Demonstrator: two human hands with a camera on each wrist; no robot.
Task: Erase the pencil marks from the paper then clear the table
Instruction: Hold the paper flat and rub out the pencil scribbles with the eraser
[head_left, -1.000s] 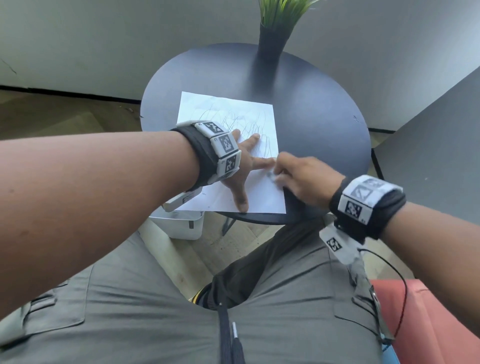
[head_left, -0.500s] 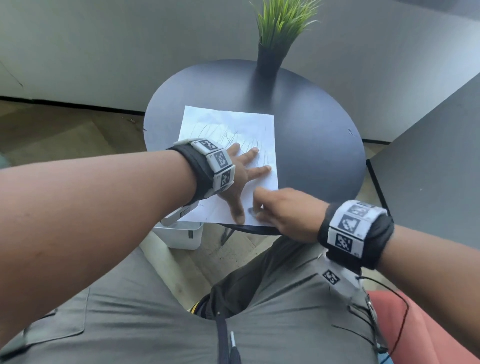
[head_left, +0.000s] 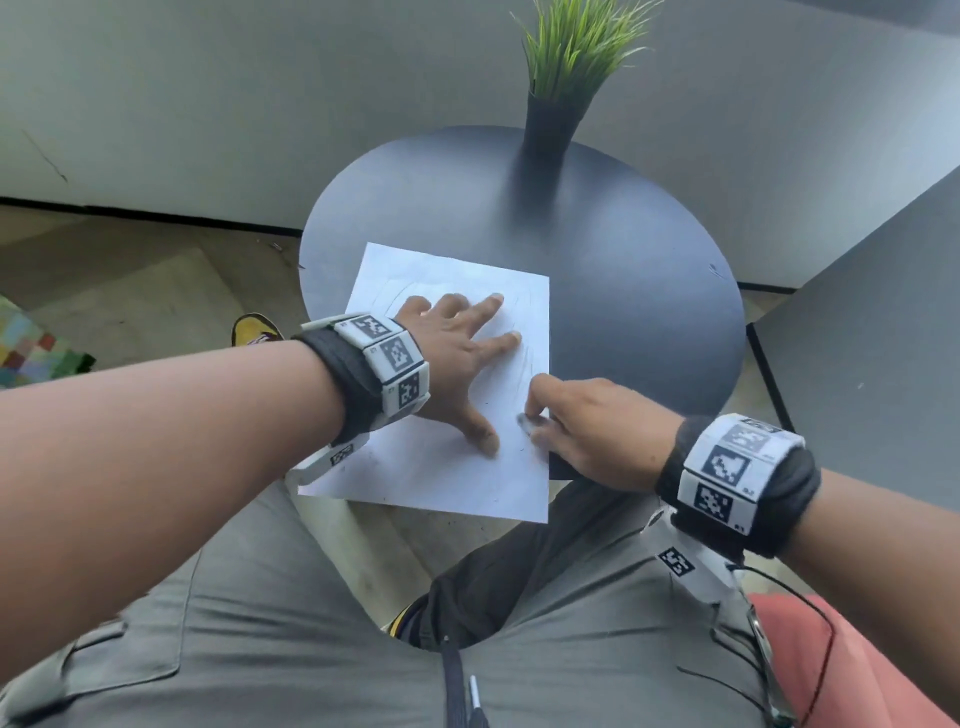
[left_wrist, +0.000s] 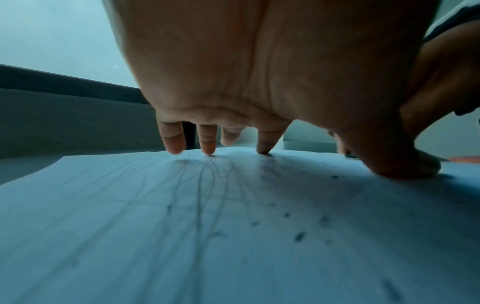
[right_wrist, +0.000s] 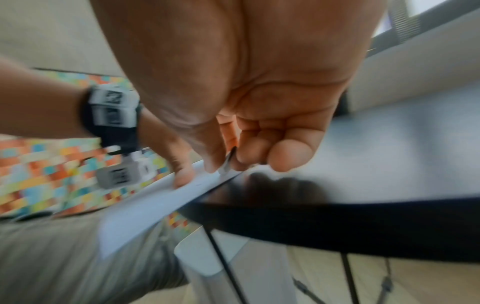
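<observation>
So we've got our left hand spread flat, fingers straight, pressing down on the white sheet of paper with faint pencil lines that lies on the round dark surface, its near edge hanging off the rim toward us. Our right hand sits just right of the left thumb, fingers curled and pinching a small pale eraser against the paper near its right edge. Little dark crumbs are scattered under the left palm. Beyond both hands, a black vase of green grass stands at the far rim.
</observation>
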